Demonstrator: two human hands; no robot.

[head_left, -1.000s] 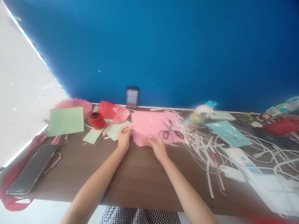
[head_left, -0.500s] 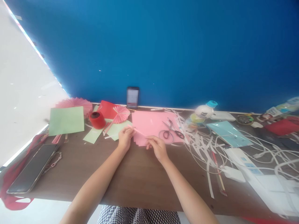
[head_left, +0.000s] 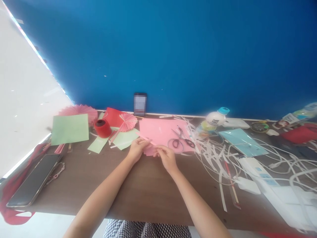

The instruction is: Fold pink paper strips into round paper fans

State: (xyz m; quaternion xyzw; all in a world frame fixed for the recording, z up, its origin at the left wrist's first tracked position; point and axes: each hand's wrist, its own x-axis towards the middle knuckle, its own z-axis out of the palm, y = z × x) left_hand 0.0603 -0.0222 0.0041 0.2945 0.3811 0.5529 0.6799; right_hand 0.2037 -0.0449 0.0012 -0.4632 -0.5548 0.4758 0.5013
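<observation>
A narrow folded pink paper strip (head_left: 143,136) runs slantwise between my two hands. My left hand (head_left: 138,148) pinches it near the middle, so its far left end sticks out past the fingers. At the strip's right end, my right hand (head_left: 166,157) is closed on it with thumb and fingertips. Under and behind the strip lies a stack of pink paper sheets (head_left: 160,127). Scissors with dark handles (head_left: 182,138) rest on the right part of that stack. Left of my hands, a small pleated pink paper fan (head_left: 128,122) lies by a green sheet (head_left: 125,138).
A red roll (head_left: 102,128), a green sheet (head_left: 70,129) and a large phone (head_left: 34,180) are on the left. A phone (head_left: 140,104) leans on the blue wall. To the right are a bottle (head_left: 211,122), paper strips (head_left: 213,153), cables and a power strip (head_left: 262,175).
My left hand has slid right along the pink strip, closer to my right hand, leaving the strip's left end exposed. My right hand has hardly moved.
</observation>
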